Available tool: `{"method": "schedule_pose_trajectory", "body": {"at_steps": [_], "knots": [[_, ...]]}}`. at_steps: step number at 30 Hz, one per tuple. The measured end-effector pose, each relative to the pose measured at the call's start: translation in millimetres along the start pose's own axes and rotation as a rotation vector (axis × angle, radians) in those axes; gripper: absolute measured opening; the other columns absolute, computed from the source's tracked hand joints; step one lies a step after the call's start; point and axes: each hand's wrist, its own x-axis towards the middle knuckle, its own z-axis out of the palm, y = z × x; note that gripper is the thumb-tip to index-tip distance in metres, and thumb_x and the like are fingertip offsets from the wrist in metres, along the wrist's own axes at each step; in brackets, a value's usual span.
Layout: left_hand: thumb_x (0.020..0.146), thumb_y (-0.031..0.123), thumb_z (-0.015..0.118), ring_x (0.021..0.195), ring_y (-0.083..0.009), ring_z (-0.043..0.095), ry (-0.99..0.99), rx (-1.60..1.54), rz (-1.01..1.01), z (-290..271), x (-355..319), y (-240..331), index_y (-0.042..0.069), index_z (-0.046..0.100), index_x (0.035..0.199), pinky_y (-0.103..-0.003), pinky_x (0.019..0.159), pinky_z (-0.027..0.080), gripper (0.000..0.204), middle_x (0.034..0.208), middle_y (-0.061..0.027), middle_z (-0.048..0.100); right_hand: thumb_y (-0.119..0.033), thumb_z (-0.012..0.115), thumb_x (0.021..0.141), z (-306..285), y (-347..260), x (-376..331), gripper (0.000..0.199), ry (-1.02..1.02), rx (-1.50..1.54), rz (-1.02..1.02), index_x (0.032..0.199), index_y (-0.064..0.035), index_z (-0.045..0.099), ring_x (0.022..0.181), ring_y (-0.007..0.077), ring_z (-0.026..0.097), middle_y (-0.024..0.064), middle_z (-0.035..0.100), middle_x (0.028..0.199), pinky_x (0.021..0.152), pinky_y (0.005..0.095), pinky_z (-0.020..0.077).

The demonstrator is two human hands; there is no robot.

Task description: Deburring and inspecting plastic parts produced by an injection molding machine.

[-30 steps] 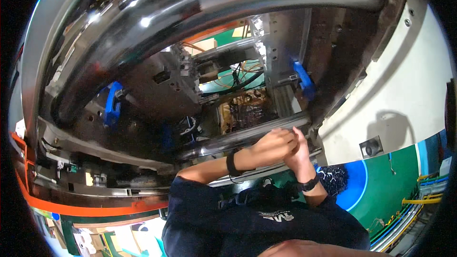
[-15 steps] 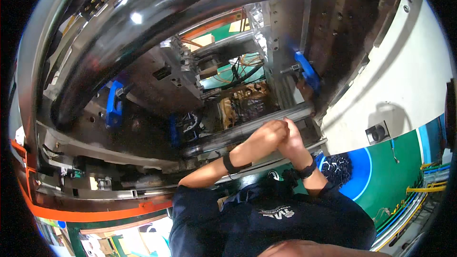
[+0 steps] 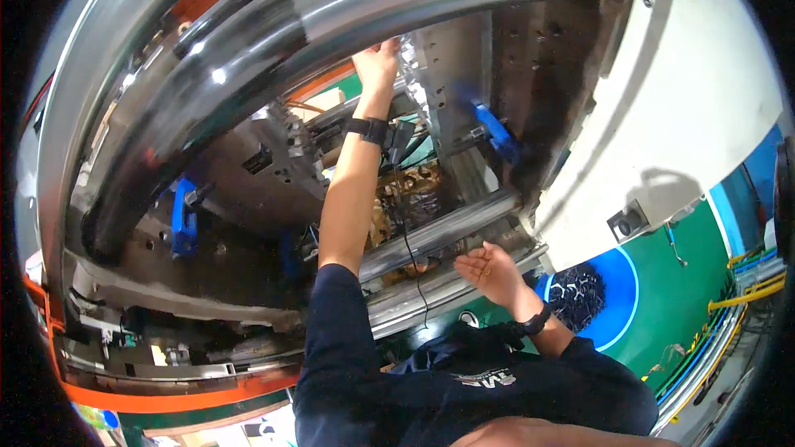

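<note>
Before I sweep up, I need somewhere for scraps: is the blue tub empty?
Not empty: the blue tub has a heap of dark pieces inside. How deep it goes, I cannot tell.

The mould block (image 3: 411,76) is bright silver, the lower bar (image 3: 451,229) steel-grey, the clamps (image 3: 184,222) vivid blue. Black pieces (image 3: 577,300) flecked with white show against a blue tub (image 3: 621,290) and green floor (image 3: 662,294). The machine panel (image 3: 687,108) is creamy white, the rail (image 3: 174,402) orange; a pale print (image 3: 489,381) marks the dark navy T-shirt (image 3: 538,401).
</note>
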Motion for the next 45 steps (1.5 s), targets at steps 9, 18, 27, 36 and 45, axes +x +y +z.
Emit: {"method": "schedule_pose_trajectory", "body": {"at_steps": [9,18,27,36,45], "knots": [[0.095,0.011,0.061,0.066,-0.0098,0.061,0.055,-0.085,-0.055,20.3,12.6,-14.2,-0.002,0.066,0.099,-0.023,0.057,0.050,0.015,0.084,-0.0055,0.068,-0.035,0.043,0.100,-10.6,-9.2,-14.5,0.045,0.104,-0.035,0.011,0.110,0.0088,0.046,0.114,0.0400,0.055,0.0307,0.055,0.119,0.104,0.0474,0.0441],[0.093,0.011,0.063,0.067,-0.0085,0.059,0.258,0.257,0.179,6.6,27.0,-45.3,-0.003,0.069,0.096,-0.023,0.056,0.046,0.016,0.083,-0.0046,0.068,-0.036,0.046,0.099,-13.6,0.6,-4.1,0.046,0.104,-0.065,0.055,0.109,0.0086,0.047,0.113,0.0395,0.056,0.0301,0.056,0.117,0.102,0.0477,0.0455],[0.099,0.029,0.050,0.092,-0.0161,0.058,0.056,-0.126,-0.111,26.3,-18.2,-2.0,-0.002,0.063,0.119,-0.030,0.077,0.046,0.039,0.117,-0.0099,0.064,-0.036,0.046,0.099,-34.3,-11.4,-12.5,0.042,0.097,0.007,0.003,0.104,0.0060,0.051,0.108,0.0397,0.059,0.0290,0.060,0.112,0.100,0.0480,0.0470],[0.098,0.043,0.049,0.107,-0.0207,0.056,-0.112,-0.042,-0.128,-10.8,-22.8,7.0,-0.006,0.058,0.124,-0.035,0.096,0.041,0.056,0.126,-0.0116,0.061,-0.037,0.049,0.097,-30.3,4.8,0.7,0.041,0.069,-0.012,0.077,0.100,0.0035,0.054,0.108,0.0385,0.060,0.0275,0.061,0.112,0.098,0.0471,0.0484],[0.082,0.015,0.063,0.083,-0.0311,0.061,-1.100,0.682,0.415,-28.1,-260.4,90.5,0.004,0.066,0.087,-0.042,0.073,0.048,0.013,0.083,-0.0136,0.062,-0.040,0.043,0.099,41.3,-22.3,11.3,0.044,-0.039,-0.152,-0.194,0.109,-0.0005,0.059,0.104,0.0285,0.062,0.0156,0.066,0.109,0.094,0.0405,0.0486]]}}
